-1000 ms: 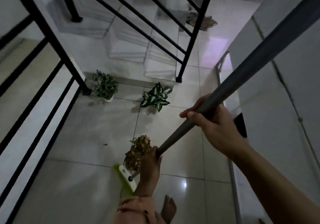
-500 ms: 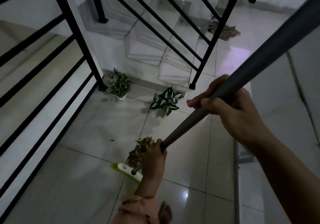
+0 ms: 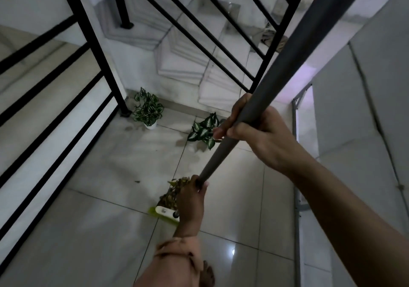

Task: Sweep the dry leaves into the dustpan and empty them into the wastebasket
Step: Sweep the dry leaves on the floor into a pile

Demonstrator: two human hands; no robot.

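Observation:
A long grey broom handle [image 3: 285, 56] runs from the upper right down to a green and white broom head [image 3: 164, 213] on the tiled floor. My left hand [image 3: 191, 200] grips the handle low down, close to the head. My right hand [image 3: 254, 131] grips it higher up. A pile of dry brown leaves [image 3: 173, 192] lies on the floor just beyond the broom head, partly hidden by my left hand. No dustpan or wastebasket is in view.
Two small potted plants stand on the floor ahead: a striped one [image 3: 147, 110] by the railing post and a darker one [image 3: 203, 130] to its right. Black stair railings [image 3: 93, 49] run along the left and top. A white wall [image 3: 363, 109] stands to the right. My bare foot [image 3: 208, 274] is below.
The view has tilted and shifted, so the plants and railing sit further right and lower. The broom head has turned more crosswise behind the leaf pile; both hands keep their grip.

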